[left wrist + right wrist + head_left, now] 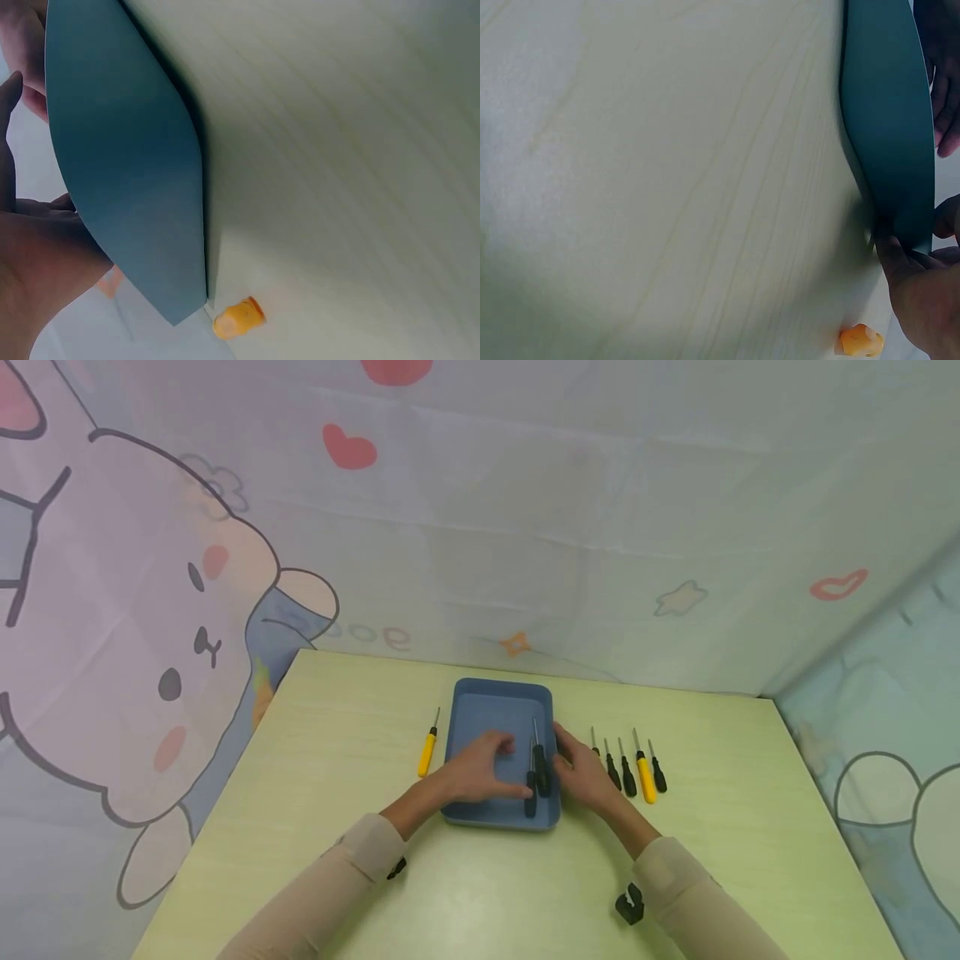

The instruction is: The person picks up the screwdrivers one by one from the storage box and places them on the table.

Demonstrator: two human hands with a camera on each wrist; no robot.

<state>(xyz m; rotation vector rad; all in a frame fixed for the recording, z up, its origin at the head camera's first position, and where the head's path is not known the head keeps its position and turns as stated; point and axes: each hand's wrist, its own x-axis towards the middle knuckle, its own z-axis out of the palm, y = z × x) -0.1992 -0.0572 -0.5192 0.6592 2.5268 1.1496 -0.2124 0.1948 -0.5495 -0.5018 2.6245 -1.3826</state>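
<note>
A blue tray (pixel 480 814) lies on the table with two black-handled screwdrivers (pixel 542 772) side by side along its right part. My left hand (pixel 474 770) reaches over the tray's left wall, fingers bent and thumb stretched toward the nearer screwdriver handle; nothing shows between fingers and thumb. At the right wall, my right hand (pixel 588 777) grips the tray, and its fingers (pixel 900 262) press the outside of that wall in the right wrist view. In the left wrist view the tray's wall (pixel 135 165) hides part of both hands.
A yellow screwdriver (pixel 427 753) lies left of the tray. Right of it stand in a row several black screwdrivers (pixel 627 777) and one yellow-handled screwdriver (pixel 646 779), tips pointing away. Behind the table (pixel 735 827) hangs a printed cloth (pixel 525 527). A black wrist fitting (pixel 630 903) shows by the right sleeve.
</note>
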